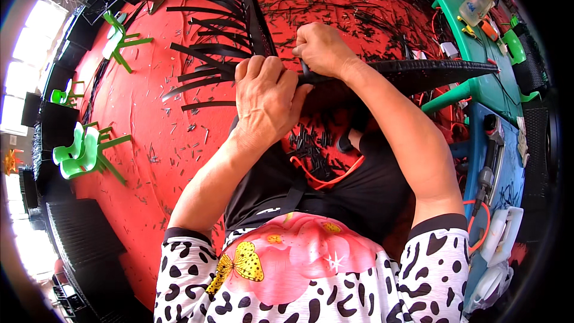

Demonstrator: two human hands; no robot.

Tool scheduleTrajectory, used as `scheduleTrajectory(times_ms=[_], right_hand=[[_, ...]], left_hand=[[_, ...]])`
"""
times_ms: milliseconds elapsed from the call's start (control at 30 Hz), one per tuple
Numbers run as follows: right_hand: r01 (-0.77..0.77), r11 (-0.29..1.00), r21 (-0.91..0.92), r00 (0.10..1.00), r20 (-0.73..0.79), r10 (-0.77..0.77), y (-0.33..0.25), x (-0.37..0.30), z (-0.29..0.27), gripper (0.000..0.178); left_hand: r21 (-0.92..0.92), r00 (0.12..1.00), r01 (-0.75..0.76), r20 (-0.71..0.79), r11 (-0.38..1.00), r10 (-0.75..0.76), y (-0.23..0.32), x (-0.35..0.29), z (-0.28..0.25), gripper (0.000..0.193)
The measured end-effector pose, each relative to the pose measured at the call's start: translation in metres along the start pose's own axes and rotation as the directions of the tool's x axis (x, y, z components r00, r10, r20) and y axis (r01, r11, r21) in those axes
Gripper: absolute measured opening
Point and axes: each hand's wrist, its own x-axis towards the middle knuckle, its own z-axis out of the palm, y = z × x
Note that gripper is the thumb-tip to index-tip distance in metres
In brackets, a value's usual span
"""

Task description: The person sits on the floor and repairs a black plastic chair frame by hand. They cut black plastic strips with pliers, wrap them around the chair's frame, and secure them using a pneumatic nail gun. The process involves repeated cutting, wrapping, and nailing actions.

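A black woven piece [430, 73], like plastic wicker on a frame, lies across my lap and runs to the right. Another dark arm of it [254, 15] extends away from me. From its left side fan several loose black flat strips [209, 48]. My left hand [266, 93] is closed over the corner where the arms meet, with the fingers curled and the thumb pointing right. Just to its right, my right hand [326, 51] is closed in a pinch on a short dark strip [305, 67] that stands at the woven edge. Its tip is partly hidden by my fingers.
Black offcuts [314, 149] litter the red floor [149, 161]. Light green chairs [89, 149] stand at left. To the right, a green table [484, 54] holds a plastic jar [477, 5]; a blue table [508, 173] bears a long tool [487, 173] with an orange hose [481, 239].
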Motion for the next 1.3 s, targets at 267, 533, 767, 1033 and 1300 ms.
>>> scheduleTrajectory(times_ms=[267, 533, 767, 1033, 1300], right_hand=[[0.019, 0.998, -0.059, 0.998, 0.056, -0.016, 0.002, 0.008, 0.001, 0.019], [0.014, 0.999, -0.035, 0.999, 0.037, -0.012, 0.002, 0.011, 0.002, 0.02], [0.087, 0.988, -0.125, 0.99, -0.095, -0.099, 0.007, 0.019, 0.009, 0.021], [0.001, 0.972, -0.235, 0.999, 0.044, 0.009, 0.02, 0.035, 0.029, 0.026], [0.029, 0.89, -0.455, 0.982, 0.179, 0.059, 0.014, 0.059, 0.015, 0.027]], left_hand=[[-0.064, 0.997, 0.054, -0.047, 0.997, -0.057, -0.009, -0.002, 0.008, 0.024], [-0.146, 0.992, 0.078, -0.085, 0.986, -0.091, -0.015, 0.0, 0.017, 0.025], [-0.086, 0.984, 0.022, -0.173, 0.996, -0.037, -0.017, 0.001, 0.023, 0.022], [0.008, 0.972, -0.005, -0.236, 1.0, 0.007, -0.024, 0.0, 0.036, 0.021], [-0.076, 0.979, -0.033, -0.201, 0.997, 0.017, -0.023, 0.012, 0.03, 0.026]])
